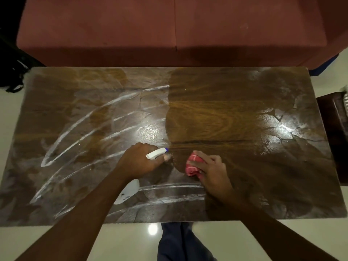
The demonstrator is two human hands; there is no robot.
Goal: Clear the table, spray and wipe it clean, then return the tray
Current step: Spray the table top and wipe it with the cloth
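Note:
A wooden table [216, 117] fills the view, its glossy top streaked with white smears on the left half and blotchy film on the right. My left hand [139, 160] grips a white spray bottle [156, 153] with a blue nozzle tip that points right; the bottle's white body [129, 193] shows below my forearm. My right hand [212, 167] presses a crumpled red-pink cloth [194, 164] onto the table near the front middle. No tray is in view.
A dark red sofa [169, 29] runs along the table's far side. A dark wooden piece [335, 132] stands off the right edge. Black items [13, 72] lie at the far left. Pale floor tiles [122, 242] and my trouser legs [180, 242] show below.

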